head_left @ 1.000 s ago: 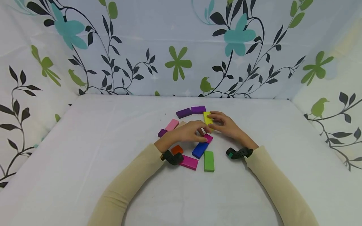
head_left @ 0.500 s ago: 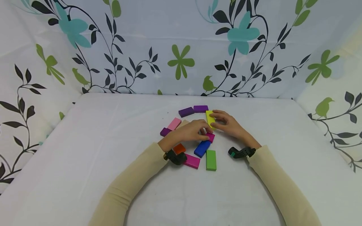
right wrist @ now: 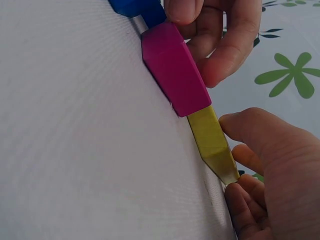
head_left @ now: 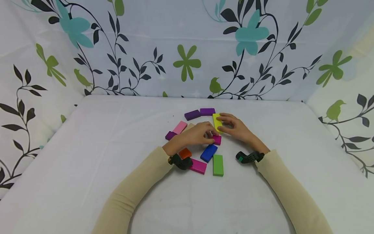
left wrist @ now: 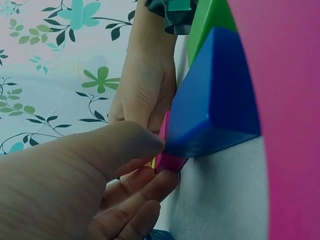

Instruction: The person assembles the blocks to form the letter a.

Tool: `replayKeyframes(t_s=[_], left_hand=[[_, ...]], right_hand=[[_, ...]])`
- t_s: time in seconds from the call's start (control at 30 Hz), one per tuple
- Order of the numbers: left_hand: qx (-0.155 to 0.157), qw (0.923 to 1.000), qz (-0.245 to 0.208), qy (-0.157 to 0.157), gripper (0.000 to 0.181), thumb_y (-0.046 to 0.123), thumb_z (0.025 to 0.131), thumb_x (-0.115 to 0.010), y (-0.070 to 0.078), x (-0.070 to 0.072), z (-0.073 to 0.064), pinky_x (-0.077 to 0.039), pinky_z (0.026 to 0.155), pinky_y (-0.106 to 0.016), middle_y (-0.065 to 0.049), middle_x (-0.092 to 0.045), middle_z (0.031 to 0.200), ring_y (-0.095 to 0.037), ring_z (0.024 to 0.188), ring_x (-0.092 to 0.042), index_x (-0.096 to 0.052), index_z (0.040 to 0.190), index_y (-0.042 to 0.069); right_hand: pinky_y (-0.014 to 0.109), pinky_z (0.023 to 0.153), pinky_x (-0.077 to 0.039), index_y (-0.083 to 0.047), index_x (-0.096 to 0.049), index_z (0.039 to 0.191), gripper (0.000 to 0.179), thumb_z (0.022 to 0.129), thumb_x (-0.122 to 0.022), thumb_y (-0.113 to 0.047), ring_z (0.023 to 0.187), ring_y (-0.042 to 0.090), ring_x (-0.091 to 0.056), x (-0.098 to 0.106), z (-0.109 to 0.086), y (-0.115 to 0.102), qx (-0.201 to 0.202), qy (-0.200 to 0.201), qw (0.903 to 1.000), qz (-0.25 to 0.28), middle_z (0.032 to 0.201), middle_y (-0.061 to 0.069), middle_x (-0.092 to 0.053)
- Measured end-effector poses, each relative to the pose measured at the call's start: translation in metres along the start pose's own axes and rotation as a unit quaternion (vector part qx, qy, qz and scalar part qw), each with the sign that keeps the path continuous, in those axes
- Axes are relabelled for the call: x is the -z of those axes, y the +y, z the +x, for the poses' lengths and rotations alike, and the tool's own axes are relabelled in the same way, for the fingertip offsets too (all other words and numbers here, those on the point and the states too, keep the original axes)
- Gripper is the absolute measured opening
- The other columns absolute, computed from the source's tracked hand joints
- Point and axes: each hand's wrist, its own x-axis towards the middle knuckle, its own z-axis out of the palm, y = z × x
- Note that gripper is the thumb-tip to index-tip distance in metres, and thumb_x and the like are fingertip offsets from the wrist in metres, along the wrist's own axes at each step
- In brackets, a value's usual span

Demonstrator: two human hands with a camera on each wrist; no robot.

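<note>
My left hand [head_left: 196,135] pinches a magenta block [head_left: 217,140] between thumb and fingers, low over the white cloth. Just beyond it, my right hand [head_left: 236,129] holds a yellow block [head_left: 216,123], with the thumb near one end and fingertips at the other, as the right wrist view shows. There the magenta block's end meets or nearly meets the yellow one. A blue block [head_left: 208,153] lies slantwise on the near side of the magenta block, and a green block [head_left: 218,165] lies nearer to me.
Purple blocks [head_left: 192,115] lie behind the hands. A pink block [head_left: 179,127], a beige block [head_left: 189,127] and another purple block [head_left: 170,135] sit left of the left hand. An orange block [head_left: 185,153] and a second magenta block [head_left: 198,166] are beside the left wrist strap [head_left: 181,162].
The magenta block in my left hand has turned from slanted to nearly level and shifted slightly off the blue block. My right hand stays at the yellow block.
</note>
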Motion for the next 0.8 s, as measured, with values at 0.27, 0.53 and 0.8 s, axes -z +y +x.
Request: replayKeyframes(t_s=[0.27,0.53,0.8], left_hand=[[0.002,1.0,0.001,-0.002,0.035,0.009,0.103,-0.066,0.0012,0.0003,0.0002,-0.054,0.098,-0.024,-0.017,-0.059,0.128,-0.025,0.115,-0.066,-0.068,0.136,-0.002],[-0.008,1.0,0.003,0.003,0.035,0.004,0.101,-0.064,-0.0001,-0.0007,0.0012,-0.053,0.097,-0.024,-0.018,-0.061,0.128,-0.026,0.114,-0.067,-0.068,0.136,-0.002],[-0.003,0.9999,-0.003,0.012,0.035,0.01,0.102,-0.068,-0.0038,-0.0038,0.0025,-0.053,0.096,-0.023,-0.016,-0.061,0.125,-0.025,0.113,-0.066,-0.069,0.135,0.0]], right_hand=[[0.059,0.122,-0.034,0.007,-0.054,0.147,0.049,0.103,-0.066,-0.009,0.144,0.048,-0.047,0.0004,-0.0018,-0.0014,0.004,0.0,1.0,0.006,0.166,0.027,-0.034],[0.06,0.122,-0.034,0.006,-0.054,0.148,0.049,0.103,-0.066,-0.009,0.143,0.049,-0.047,0.0006,-0.0022,-0.0013,-0.003,0.0,1.0,0.008,0.166,0.026,-0.033],[0.06,0.122,-0.035,0.007,-0.054,0.147,0.049,0.102,-0.067,-0.008,0.142,0.05,-0.048,-0.0001,-0.0005,-0.0004,0.002,0.001,1.0,-0.002,0.166,0.027,-0.034]])
